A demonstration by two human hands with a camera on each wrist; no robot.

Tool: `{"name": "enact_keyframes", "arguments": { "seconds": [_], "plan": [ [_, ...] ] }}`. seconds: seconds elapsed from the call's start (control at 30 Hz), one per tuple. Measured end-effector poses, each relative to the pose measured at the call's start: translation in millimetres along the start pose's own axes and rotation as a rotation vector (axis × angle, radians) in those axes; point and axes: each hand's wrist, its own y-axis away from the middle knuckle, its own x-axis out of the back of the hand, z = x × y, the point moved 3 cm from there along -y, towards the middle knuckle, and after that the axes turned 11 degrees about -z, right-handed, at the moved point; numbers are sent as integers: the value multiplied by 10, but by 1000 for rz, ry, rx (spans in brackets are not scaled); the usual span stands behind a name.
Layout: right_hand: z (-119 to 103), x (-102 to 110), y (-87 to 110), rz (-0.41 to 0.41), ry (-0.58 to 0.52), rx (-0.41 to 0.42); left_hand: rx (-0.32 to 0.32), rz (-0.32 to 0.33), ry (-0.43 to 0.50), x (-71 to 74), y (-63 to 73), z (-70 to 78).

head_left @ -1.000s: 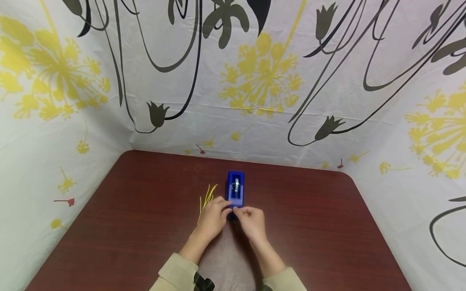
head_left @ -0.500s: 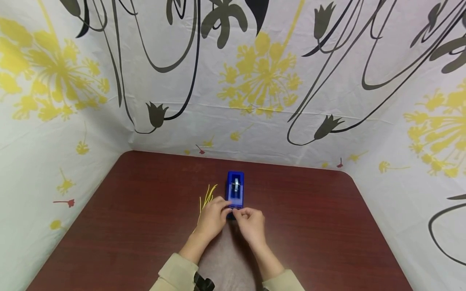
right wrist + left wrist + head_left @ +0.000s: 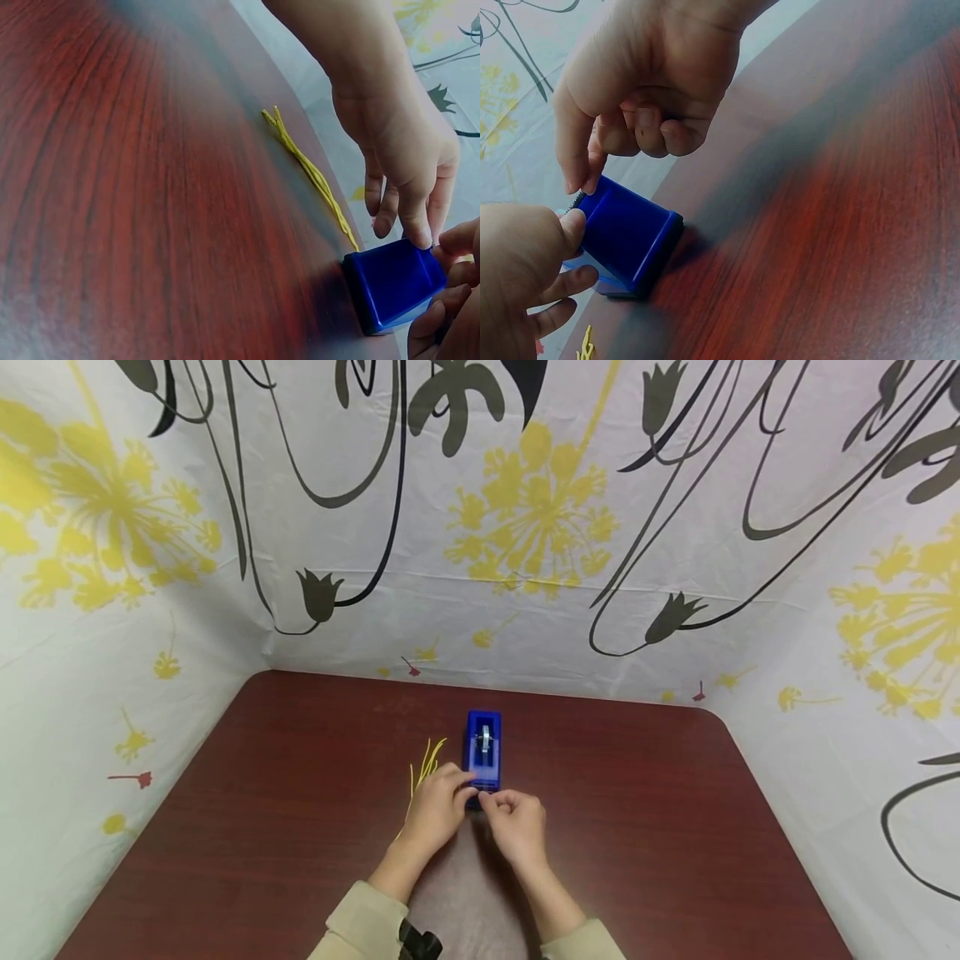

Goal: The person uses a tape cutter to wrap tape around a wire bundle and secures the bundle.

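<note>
A blue tape dispenser (image 3: pixel 484 760) with a roll of tape stands upright on the table, its front towards the person. My left hand (image 3: pixel 438 806) holds it from the left, thumb at the top of its front and fingers over its body. At the serrated cutter (image 3: pixel 577 199), my right hand (image 3: pixel 517 822) has thumb and index finger pinched together on the tape's end, its other fingers curled. The pinched bit itself is mostly hidden by the fingertips. In the right wrist view, the left thumb presses right at the dispenser's upper edge.
Several yellow strings (image 3: pixel 311 172) lie in a bundle on the dark red table (image 3: pixel 660 827), just left of the left hand and partly hidden by it. A white patterned cloth (image 3: pixel 525 635) hangs behind the table and along both sides.
Both hands keep nearly the same hold at the dispenser's front. The head view shifts slightly; nothing else visibly moves.
</note>
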Motion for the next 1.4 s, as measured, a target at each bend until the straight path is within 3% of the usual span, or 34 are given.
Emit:
{"name": "enact_keyframes", "arguments": {
  "seconds": [0.23, 0.63, 1.4],
  "plan": [
    [31, -21, 18, -10, -63, 12, 4, 1, 4, -8, -5, -9],
    [58, -52, 54, -66, -243, -61, 10, -1, 24, -3, -5, -11],
    [62, -61, 121, -47, -288, -79, 20, -12, 44, 4, -6, -10]
  ]
}}
